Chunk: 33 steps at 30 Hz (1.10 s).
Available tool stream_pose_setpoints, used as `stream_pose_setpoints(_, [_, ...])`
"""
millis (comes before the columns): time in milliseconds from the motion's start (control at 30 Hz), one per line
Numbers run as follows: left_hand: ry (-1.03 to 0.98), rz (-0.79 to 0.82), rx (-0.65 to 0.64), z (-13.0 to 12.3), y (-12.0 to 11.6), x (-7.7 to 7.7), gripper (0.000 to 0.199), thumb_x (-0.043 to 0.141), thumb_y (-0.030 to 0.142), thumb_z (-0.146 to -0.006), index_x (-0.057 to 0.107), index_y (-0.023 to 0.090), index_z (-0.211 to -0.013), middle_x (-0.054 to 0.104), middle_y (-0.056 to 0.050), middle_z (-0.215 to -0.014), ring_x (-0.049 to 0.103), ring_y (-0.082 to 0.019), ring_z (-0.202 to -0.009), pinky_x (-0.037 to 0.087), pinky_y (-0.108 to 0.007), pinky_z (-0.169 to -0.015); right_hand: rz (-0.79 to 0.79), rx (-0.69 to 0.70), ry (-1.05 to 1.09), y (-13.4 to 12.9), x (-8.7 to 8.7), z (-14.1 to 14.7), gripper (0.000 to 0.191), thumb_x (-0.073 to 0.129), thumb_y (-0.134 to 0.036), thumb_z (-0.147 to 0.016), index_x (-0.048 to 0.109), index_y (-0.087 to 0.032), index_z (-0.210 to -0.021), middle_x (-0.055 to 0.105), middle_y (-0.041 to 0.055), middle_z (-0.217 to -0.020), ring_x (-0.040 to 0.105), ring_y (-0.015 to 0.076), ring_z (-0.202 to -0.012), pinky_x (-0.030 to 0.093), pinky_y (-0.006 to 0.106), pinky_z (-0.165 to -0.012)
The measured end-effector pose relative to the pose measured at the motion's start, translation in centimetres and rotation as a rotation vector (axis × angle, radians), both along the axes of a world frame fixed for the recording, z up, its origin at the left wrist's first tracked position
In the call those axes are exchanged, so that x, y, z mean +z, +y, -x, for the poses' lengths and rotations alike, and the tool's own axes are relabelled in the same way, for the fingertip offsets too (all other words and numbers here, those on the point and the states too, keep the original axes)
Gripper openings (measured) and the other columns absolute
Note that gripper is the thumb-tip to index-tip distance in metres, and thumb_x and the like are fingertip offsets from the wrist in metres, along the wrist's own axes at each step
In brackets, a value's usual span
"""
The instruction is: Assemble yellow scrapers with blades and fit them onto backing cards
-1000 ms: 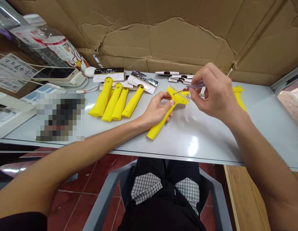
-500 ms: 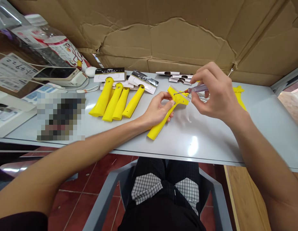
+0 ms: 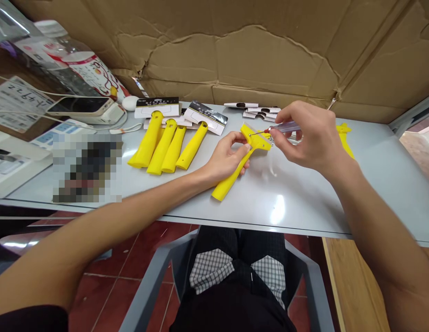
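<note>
A yellow scraper-like tool with a wide head is gripped near its neck by my left hand; its handle slants down toward the table's front edge. My right hand is closed around a screwdriver with a translucent handle. The screwdriver's thin shaft points left, and its tip meets a screw spot on the yellow head. A second screw shows on the head's right side. Behind the head lie small metal screws, partly hidden by my right hand.
Several yellow handles lie left of my hands beside printed cards. More cards rest against the cardboard. Another yellow piece is at right. A phone, cable and bottle stand at left.
The fingers of my right hand have shifted lower and changed their hold around the screwdriver handle. My left hand and the yellow tool have stayed nearly still.
</note>
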<state>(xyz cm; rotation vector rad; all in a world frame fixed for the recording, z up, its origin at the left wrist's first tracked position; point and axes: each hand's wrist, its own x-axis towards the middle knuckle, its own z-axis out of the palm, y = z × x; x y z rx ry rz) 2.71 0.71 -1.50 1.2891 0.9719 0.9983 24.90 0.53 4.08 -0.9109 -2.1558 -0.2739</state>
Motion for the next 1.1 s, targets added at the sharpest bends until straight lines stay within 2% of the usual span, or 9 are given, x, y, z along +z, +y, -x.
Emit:
stream_pose_setpoints(167, [0.009, 0.01, 0.002, -0.03, -0.04, 0.07, 0.013, 0.063, 0.018, -0.101, 0.052, 0.02, -0.108, 0.063, -0.01, -0.13, 0.061, -0.003, -0.052, 0.049, -0.023, -0.041, -0.053, 0.089, 0.0, -0.1, 0.36, 0.21, 0.013, 0.062, -0.015, -0.092, 0.061, -0.022, -0.103, 0.073, 0.0079, -0.104, 0.069, 0.0186, -0.078, 0.047, 0.033, -0.059])
stream_pose_setpoints(300, [0.018, 0.004, 0.008, -0.03, -0.06, 0.16, 0.011, 0.061, 0.018, -0.102, 0.052, 0.02, -0.109, 0.06, -0.012, -0.136, 0.063, -0.004, -0.053, 0.051, -0.025, -0.041, -0.022, 0.002, 0.008, 0.1, -0.09, 0.18, 0.001, 0.063, -0.023, -0.099, 0.063, -0.024, -0.099, 0.073, 0.0013, -0.085, 0.068, 0.0185, -0.07, 0.045, 0.034, -0.061])
stream_pose_setpoints(400, [0.021, 0.004, 0.006, 0.0, -0.06, 0.23, 0.01, 0.06, 0.018, -0.103, 0.052, 0.019, -0.109, 0.059, -0.013, -0.139, 0.063, -0.004, -0.053, 0.051, -0.025, -0.041, 0.056, -0.08, 0.0, -0.03, -0.03, 0.11, 0.008, 0.064, -0.033, -0.1, 0.064, -0.026, -0.096, 0.07, 0.0005, -0.076, 0.067, 0.0207, -0.067, 0.046, 0.037, -0.063])
stream_pose_setpoints(533, [0.008, 0.013, 0.002, 0.03, -0.05, 0.18, 0.013, 0.064, 0.019, -0.101, 0.053, 0.02, -0.109, 0.061, -0.013, -0.139, 0.062, -0.003, -0.054, 0.05, -0.023, -0.042, 0.086, -0.071, -0.035, -0.51, 0.63, 0.11, 0.01, 0.065, -0.027, -0.09, 0.063, -0.026, -0.1, 0.074, 0.0045, -0.09, 0.066, 0.0215, -0.071, 0.047, 0.039, -0.062])
stream_pose_setpoints(633, [0.003, 0.014, 0.007, 0.0, -0.04, 0.12, 0.015, 0.065, 0.019, -0.1, 0.053, 0.019, -0.109, 0.061, -0.013, -0.139, 0.062, -0.003, -0.054, 0.05, -0.023, -0.042, 0.055, -0.052, -0.03, -0.47, 0.6, 0.16, 0.012, 0.061, -0.023, -0.09, 0.062, -0.027, -0.101, 0.075, 0.0063, -0.102, 0.068, 0.022, -0.078, 0.047, 0.037, -0.061])
stream_pose_setpoints(733, [0.01, 0.007, 0.009, 0.0, -0.06, 0.17, 0.013, 0.064, 0.018, -0.101, 0.054, 0.019, -0.109, 0.06, -0.013, -0.138, 0.063, -0.004, -0.054, 0.05, -0.024, -0.042, 0.022, -0.062, -0.014, -0.09, 0.04, 0.19, 0.003, 0.061, -0.029, -0.097, 0.062, -0.027, -0.098, 0.074, 0.002, -0.087, 0.068, 0.0204, -0.072, 0.046, 0.035, -0.06])
stream_pose_setpoints(867, [0.017, -0.002, 0.004, 0.04, -0.08, 0.24, 0.01, 0.061, 0.018, -0.102, 0.053, 0.019, -0.109, 0.06, -0.013, -0.137, 0.063, -0.004, -0.053, 0.051, -0.026, -0.041, 0.035, -0.133, -0.026, 0.0, -0.2, 0.23, 0.015, 0.061, -0.036, -0.1, 0.063, -0.026, -0.088, 0.067, -0.0006, -0.069, 0.063, 0.0196, -0.062, 0.043, 0.036, -0.06])
stream_pose_setpoints(1000, [0.011, 0.0, 0.003, 0.0, -0.07, 0.24, 0.011, 0.06, 0.017, -0.102, 0.052, 0.019, -0.108, 0.059, -0.012, -0.136, 0.062, -0.004, -0.053, 0.05, -0.025, -0.041, 0.06, -0.079, -0.015, -0.47, 0.37, 0.35, 0.005, 0.064, -0.029, -0.09, 0.06, -0.025, -0.092, 0.066, -0.0019, -0.071, 0.058, 0.0167, -0.057, 0.041, 0.035, -0.059])
stream_pose_setpoints(1100, [0.007, 0.013, 0.009, -0.02, -0.04, 0.26, 0.012, 0.061, 0.017, -0.102, 0.052, 0.02, -0.108, 0.06, -0.012, -0.135, 0.062, -0.004, -0.053, 0.05, -0.024, -0.041, 0.05, -0.02, 0.016, -0.5, 0.4, 0.43, 0.009, 0.063, -0.023, -0.088, 0.059, -0.026, -0.096, 0.068, -0.0014, -0.077, 0.057, 0.0161, -0.056, 0.04, 0.035, -0.056])
